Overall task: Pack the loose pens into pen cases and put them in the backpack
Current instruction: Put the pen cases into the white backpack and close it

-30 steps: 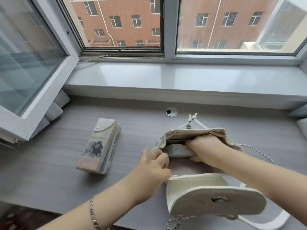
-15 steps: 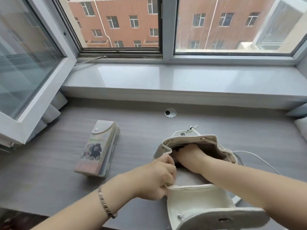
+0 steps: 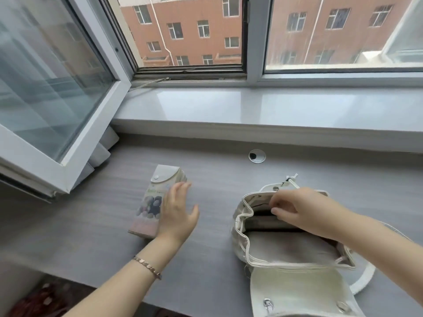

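Bare desk (image 3: 217, 202) separates the pen case (image 3: 151, 202) from the open backpack (image 3: 239, 227). The left hand (image 3: 177, 213), fingers spread and holding nothing, overlaps the case's right edge. The right hand (image 3: 304, 209) curls at the backpack's mouth, grip unclear.

Head view — down onto desk (image 3: 206, 259)

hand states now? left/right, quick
Left hand: open, fingers straight, over the pen case.
Right hand: fingers curled at the backpack rim; grip cannot be told.
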Demonstrator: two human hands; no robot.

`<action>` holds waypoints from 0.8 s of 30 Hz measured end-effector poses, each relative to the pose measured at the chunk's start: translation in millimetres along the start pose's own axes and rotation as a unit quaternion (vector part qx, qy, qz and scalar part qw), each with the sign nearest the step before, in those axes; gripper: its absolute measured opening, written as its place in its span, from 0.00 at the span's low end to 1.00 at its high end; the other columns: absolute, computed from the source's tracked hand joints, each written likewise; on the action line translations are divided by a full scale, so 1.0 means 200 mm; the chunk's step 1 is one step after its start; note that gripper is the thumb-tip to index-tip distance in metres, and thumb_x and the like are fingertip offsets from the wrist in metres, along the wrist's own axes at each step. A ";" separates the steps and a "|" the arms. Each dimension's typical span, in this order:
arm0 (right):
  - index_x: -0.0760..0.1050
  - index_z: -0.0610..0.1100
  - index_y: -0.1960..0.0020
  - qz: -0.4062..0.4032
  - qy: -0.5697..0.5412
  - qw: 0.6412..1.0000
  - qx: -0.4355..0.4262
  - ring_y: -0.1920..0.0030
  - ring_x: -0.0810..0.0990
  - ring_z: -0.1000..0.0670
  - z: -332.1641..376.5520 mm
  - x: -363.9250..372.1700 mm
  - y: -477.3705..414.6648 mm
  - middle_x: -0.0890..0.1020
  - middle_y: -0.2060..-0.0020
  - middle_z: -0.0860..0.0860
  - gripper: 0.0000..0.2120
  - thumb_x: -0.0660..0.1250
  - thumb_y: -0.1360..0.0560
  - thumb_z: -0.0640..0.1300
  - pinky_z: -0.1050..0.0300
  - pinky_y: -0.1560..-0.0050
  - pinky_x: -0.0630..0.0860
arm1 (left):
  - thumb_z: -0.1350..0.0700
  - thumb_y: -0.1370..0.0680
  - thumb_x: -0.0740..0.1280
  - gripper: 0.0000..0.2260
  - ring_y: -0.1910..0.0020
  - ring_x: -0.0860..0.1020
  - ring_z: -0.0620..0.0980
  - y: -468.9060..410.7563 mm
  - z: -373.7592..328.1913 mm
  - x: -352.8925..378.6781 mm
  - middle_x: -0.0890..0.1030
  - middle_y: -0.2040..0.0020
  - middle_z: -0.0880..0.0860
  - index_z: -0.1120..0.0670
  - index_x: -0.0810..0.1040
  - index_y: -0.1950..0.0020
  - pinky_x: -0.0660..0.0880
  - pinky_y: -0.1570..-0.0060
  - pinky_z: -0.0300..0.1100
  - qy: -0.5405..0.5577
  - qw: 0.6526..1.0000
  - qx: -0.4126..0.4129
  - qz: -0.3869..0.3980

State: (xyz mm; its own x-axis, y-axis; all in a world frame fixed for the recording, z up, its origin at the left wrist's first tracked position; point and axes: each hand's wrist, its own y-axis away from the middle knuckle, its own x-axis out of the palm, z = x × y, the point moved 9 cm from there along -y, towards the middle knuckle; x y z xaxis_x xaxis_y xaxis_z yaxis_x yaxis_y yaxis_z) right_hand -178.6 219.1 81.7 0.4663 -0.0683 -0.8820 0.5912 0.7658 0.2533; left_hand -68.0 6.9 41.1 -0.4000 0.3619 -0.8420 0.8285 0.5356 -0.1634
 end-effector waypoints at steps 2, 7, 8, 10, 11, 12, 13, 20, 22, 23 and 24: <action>0.77 0.53 0.49 -0.012 -0.020 1.000 0.006 0.59 0.74 0.56 0.00 0.00 0.00 0.77 0.61 0.60 0.07 0.62 0.24 0.50 0.60 0.55 0.72 | 0.44 0.29 0.67 0.40 0.26 0.53 0.62 0.01 0.32 0.03 0.54 0.26 0.64 0.57 0.51 0.24 0.52 0.28 0.50 -0.165 0.958 -0.213 0.099; 0.78 0.52 0.52 -0.019 -0.035 0.999 0.012 0.57 0.76 0.54 0.02 0.04 -0.04 0.81 0.58 0.54 0.06 0.63 0.24 0.49 0.58 0.53 0.74 | 0.56 0.45 0.76 0.35 0.37 0.67 0.64 0.04 0.32 0.13 0.70 0.37 0.64 0.58 0.72 0.39 0.59 0.37 0.56 -0.365 0.924 0.074 0.090; 0.78 0.52 0.53 -0.020 -0.046 0.999 0.015 0.58 0.77 0.54 0.02 0.04 -0.05 0.81 0.60 0.55 0.05 0.63 0.24 0.48 0.57 0.53 0.75 | 0.60 0.48 0.73 0.27 0.46 0.71 0.61 0.08 0.27 0.18 0.74 0.45 0.61 0.58 0.76 0.49 0.66 0.45 0.53 -0.385 0.909 0.132 0.084; 0.76 0.53 0.57 -0.021 -0.062 0.998 0.021 0.59 0.77 0.53 0.03 0.04 -0.06 0.81 0.63 0.56 0.04 0.63 0.25 0.47 0.55 0.53 0.76 | 0.63 0.52 0.74 0.19 0.63 0.75 0.57 0.14 0.25 0.23 0.77 0.63 0.57 0.57 0.78 0.63 0.72 0.64 0.47 -0.390 0.906 0.119 0.118; 0.75 0.54 0.58 -0.022 -0.068 0.997 0.023 0.60 0.77 0.53 0.03 0.04 -0.06 0.81 0.64 0.56 0.04 0.64 0.25 0.47 0.54 0.53 0.76 | 0.61 0.54 0.76 0.19 0.68 0.75 0.56 0.14 0.24 0.23 0.76 0.67 0.56 0.58 0.78 0.65 0.73 0.70 0.44 -0.367 0.916 0.090 0.136; 0.75 0.54 0.59 -0.022 -0.071 0.997 0.025 0.60 0.78 0.53 0.02 0.05 -0.07 0.81 0.64 0.56 0.04 0.64 0.25 0.47 0.53 0.53 0.76 | 0.59 0.54 0.77 0.21 0.70 0.76 0.56 0.13 0.27 0.22 0.76 0.68 0.56 0.60 0.79 0.63 0.73 0.73 0.42 -0.350 0.925 0.058 0.138; 0.76 0.53 0.58 -0.024 -0.074 0.997 0.027 0.61 0.78 0.53 0.02 0.05 -0.07 0.81 0.65 0.55 0.04 0.64 0.26 0.47 0.52 0.54 0.76 | 0.57 0.54 0.78 0.24 0.69 0.77 0.57 0.13 0.30 0.21 0.77 0.66 0.58 0.62 0.80 0.60 0.74 0.73 0.41 -0.347 0.927 0.026 0.136; 0.80 0.51 0.55 -0.031 -0.075 0.996 0.028 0.60 0.78 0.53 0.04 0.07 -0.10 0.82 0.65 0.55 0.05 0.65 0.26 0.47 0.52 0.55 0.77 | 0.44 0.28 0.68 0.37 0.32 0.63 0.58 0.07 0.49 0.17 0.62 0.30 0.58 0.59 0.56 0.26 0.64 0.34 0.51 -0.328 0.918 -0.162 0.154; 0.80 0.50 0.53 -0.023 -0.063 0.997 0.032 0.58 0.79 0.52 0.05 0.08 -0.10 0.83 0.63 0.54 0.06 0.65 0.26 0.47 0.53 0.54 0.77 | 0.44 0.24 0.62 0.35 0.25 0.50 0.58 0.07 0.56 0.19 0.49 0.24 0.57 0.48 0.46 0.23 0.55 0.30 0.58 -0.291 0.916 -0.212 0.173; 0.80 0.50 0.52 -0.021 -0.057 0.998 0.035 0.57 0.79 0.52 0.05 0.08 -0.10 0.83 0.62 0.54 0.07 0.64 0.26 0.47 0.54 0.54 0.77 | 0.44 0.23 0.62 0.35 0.25 0.49 0.59 0.06 0.58 0.19 0.47 0.24 0.58 0.44 0.45 0.23 0.54 0.30 0.59 -0.283 0.915 -0.227 0.175; 0.80 0.50 0.51 -0.020 -0.055 0.998 0.038 0.57 0.79 0.51 0.05 0.08 -0.10 0.83 0.61 0.54 0.07 0.64 0.25 0.48 0.54 0.54 0.77 | 0.43 0.24 0.62 0.34 0.26 0.50 0.61 0.06 0.59 0.19 0.47 0.24 0.60 0.41 0.45 0.24 0.55 0.31 0.59 -0.281 0.913 -0.236 0.176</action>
State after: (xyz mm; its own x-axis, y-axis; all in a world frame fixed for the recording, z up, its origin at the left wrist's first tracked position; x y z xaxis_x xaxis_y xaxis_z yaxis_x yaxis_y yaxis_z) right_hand -176.6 196.0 66.6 0.5077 -0.1705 -0.8445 0.6572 0.7105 0.2517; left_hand -27.2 -63.0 -52.7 0.2324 0.1984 -0.9522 0.5522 0.7790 0.2971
